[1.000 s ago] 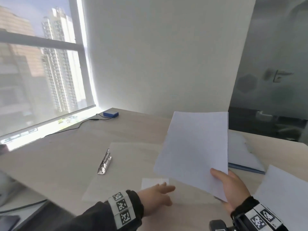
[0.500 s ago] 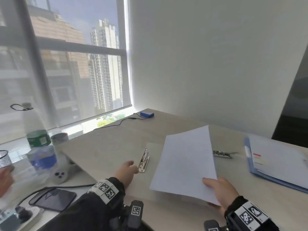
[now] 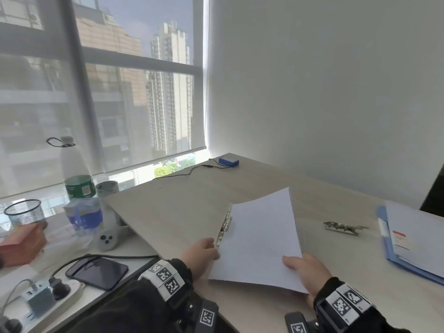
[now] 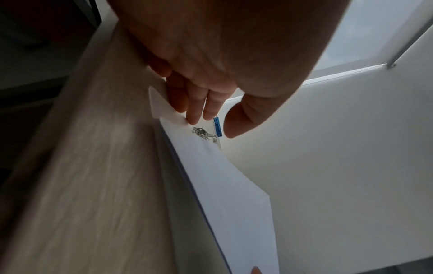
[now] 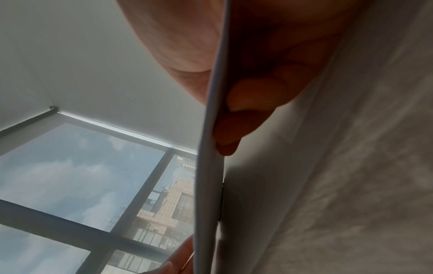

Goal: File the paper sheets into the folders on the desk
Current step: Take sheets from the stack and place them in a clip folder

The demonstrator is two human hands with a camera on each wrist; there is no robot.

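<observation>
A stack of white paper sheets (image 3: 259,243) hangs tilted just above the wooden desk (image 3: 182,207). My right hand (image 3: 305,267) pinches its near right corner, thumb on top; in the right wrist view the paper edge (image 5: 211,148) runs between the thumb and the fingers (image 5: 246,111). My left hand (image 3: 201,251) touches the sheets' left edge with straight fingers (image 4: 194,111), thumb apart. A metal folder clip (image 3: 224,227) lies right beside that edge, also seen as the clip (image 4: 203,135). A second clip (image 3: 343,228) lies farther right. A blue folder (image 3: 386,251) holding papers sits at the right.
A small blue box (image 3: 229,161) with a black cable sits at the desk's far corner by the wall. On the lower side table to the left are water bottles (image 3: 77,179), a mesh cup (image 3: 24,212), a phone (image 3: 97,272) and a power strip (image 3: 43,296).
My right hand has carried the sheets left and down toward the first clip. My left hand moved from the desk surface to the clip, and now touches the sheets' left edge.
</observation>
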